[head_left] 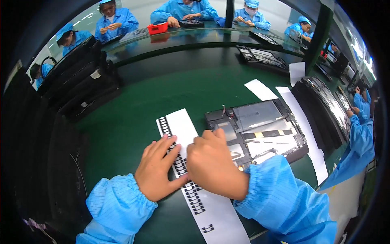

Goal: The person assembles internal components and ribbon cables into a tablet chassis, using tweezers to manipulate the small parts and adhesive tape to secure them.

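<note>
A long white backing strip [221, 217] lies slantwise on the green table, with a row of small black bracket-shaped pieces [196, 202] along its left side. One such black piece [208, 228] sits apart near the lower end. My left hand [156, 170] rests on the strip with fingers spread over the row. Just right of it, my right hand [213, 162] is closed in a pinch over the strip; its fingertips and anything in them are hidden. Beyond my right hand lies an opened flat electronic device [260, 116] with a grey panel, cables and silvery plates.
Dark stacked trays [81, 77] rise at the left. White paper strips [302, 122] lie right of the device, beside a stack of dark panels [325, 110]. Across the table are another panel [264, 57], a red bin [157, 28] and several people in blue workwear.
</note>
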Demonstrator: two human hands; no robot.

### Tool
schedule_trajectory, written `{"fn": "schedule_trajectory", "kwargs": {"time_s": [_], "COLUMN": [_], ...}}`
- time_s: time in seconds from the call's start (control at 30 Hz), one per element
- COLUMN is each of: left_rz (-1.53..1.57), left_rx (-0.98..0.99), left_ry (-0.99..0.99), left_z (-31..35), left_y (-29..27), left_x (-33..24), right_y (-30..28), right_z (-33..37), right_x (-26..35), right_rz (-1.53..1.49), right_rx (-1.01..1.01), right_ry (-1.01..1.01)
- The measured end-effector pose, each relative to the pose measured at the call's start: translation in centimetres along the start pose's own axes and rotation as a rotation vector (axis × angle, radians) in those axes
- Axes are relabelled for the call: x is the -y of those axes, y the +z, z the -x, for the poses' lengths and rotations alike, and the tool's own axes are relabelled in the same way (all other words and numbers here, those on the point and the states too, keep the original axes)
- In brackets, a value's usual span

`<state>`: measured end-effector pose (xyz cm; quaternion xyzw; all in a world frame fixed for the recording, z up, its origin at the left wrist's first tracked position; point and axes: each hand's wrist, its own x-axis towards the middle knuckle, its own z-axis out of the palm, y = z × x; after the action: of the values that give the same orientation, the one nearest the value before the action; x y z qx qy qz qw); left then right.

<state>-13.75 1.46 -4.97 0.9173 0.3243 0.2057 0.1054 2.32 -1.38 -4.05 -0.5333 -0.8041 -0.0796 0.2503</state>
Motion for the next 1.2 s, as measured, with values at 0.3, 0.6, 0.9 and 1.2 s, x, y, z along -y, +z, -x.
{"fn": "schedule_trajectory", "kwargs": {"time_s": [0.3,0.6,0.9,1.2], "left_rz": [0.047,0.255,0.318,0.214], "left_rx": [0.063,-0.036,-0.144,-0.108], "left_ry": [-0.009,0.613,0.658,0.673], "left_z": [-1.6,-5.7,-5.8,-5.9], "left_y": [0.1,1.0,3.6,2.8], "left_x": [0.2,-6.3,-7.0,-7.3], "right_y": [-8.8,-12.5,-10.7,-10.4], "right_z": [1.1,9.7,8.7,8.7], "right_x": [-3.5,-9.8,-9.5,-9.2], "right_rz": [-0.280,-0.774,-0.652,-0.557], "right_rx": [-0.061,0.174,0.254,0.243], "right_ry": [-0.054,0.506,0.437,0.420]}}
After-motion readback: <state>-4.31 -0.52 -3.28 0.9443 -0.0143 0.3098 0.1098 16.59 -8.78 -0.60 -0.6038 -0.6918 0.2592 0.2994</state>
